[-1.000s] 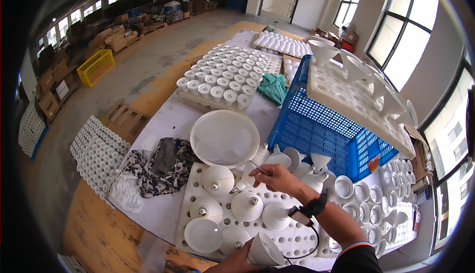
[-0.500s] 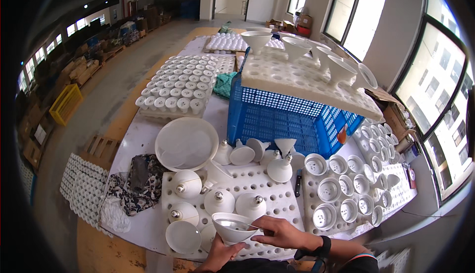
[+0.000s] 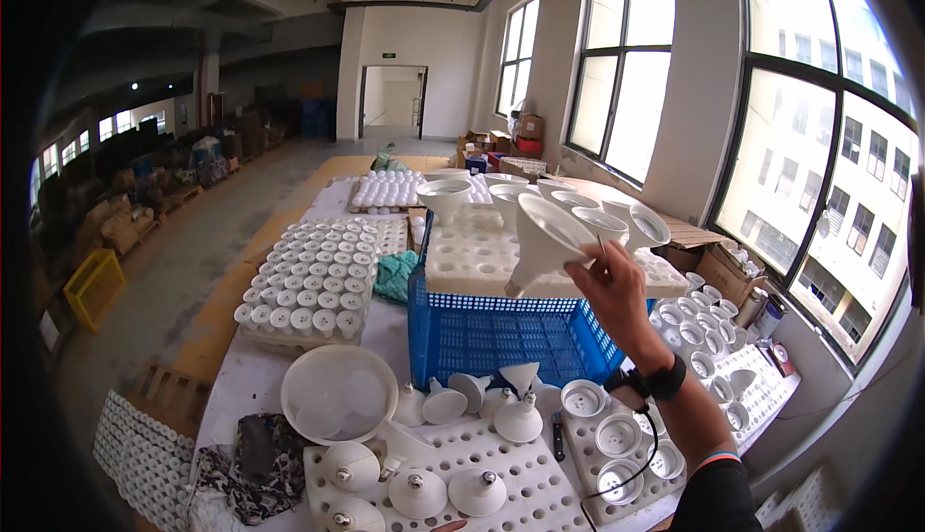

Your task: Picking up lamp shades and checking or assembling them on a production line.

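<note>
My right hand [image 3: 617, 286] is raised over the blue crate, its fingers pinched at the rim of a white cone-shaped lamp housing [image 3: 544, 243]. The housing is tilted, wide mouth up and narrow neck down, in front of a foam tray [image 3: 472, 254] with holes. A thin dark tool tip shows between the fingers; its kind is unclear. More white lamp housings [image 3: 445, 199] stand mouth-up on that tray. Of my left hand [image 3: 451, 526] only a sliver shows at the lower edge, near a lower foam tray [image 3: 453, 450] bearing lamp bulbs [image 3: 478, 492] with metal caps upward.
The blue crate [image 3: 482, 339] carries the upper foam tray. Left of it are a tray of white cups [image 3: 313, 277] and a large round white bowl [image 3: 339, 392]. Round lamp bases [image 3: 617, 436] fill foam at the right. A black-handled knife [image 3: 559, 438] lies between trays; patterned cloth [image 3: 255, 469] lies left.
My right hand has risen from the near tray to above the crate, taking the lamp housing along. My left hand has let go of it and dropped mostly from view. The view has tilted upward.
</note>
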Tool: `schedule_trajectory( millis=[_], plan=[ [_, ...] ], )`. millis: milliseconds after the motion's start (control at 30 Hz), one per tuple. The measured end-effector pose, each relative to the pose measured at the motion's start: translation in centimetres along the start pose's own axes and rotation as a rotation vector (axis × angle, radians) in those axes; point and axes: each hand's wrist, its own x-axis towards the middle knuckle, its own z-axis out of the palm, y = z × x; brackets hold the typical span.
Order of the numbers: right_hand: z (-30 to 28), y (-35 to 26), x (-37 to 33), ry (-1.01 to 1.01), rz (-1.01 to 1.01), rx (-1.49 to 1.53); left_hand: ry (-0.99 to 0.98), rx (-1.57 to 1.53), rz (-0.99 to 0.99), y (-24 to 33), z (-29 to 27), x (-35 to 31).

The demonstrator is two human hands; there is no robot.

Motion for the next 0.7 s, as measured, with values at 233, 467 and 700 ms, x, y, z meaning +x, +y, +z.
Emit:
schedule_trajectory(
  millis=[233,467,700],
  plan=[
    [8.3,4.7,9.4,-0.071,-0.073,-0.191,0.279,-0.229,-0.008,5.0,-3.8,-0.8],
    [14.5,7.7,12.4,-0.122,-0.095,-0.319,0.532,0.124,0.121,5.2,-9.4,0.3],
    [14.9,7.3,13.7,-0.306,-0.082,-0.376,0.609,0.276,0.076,3.4,-11.9,2.3]
  ],
)
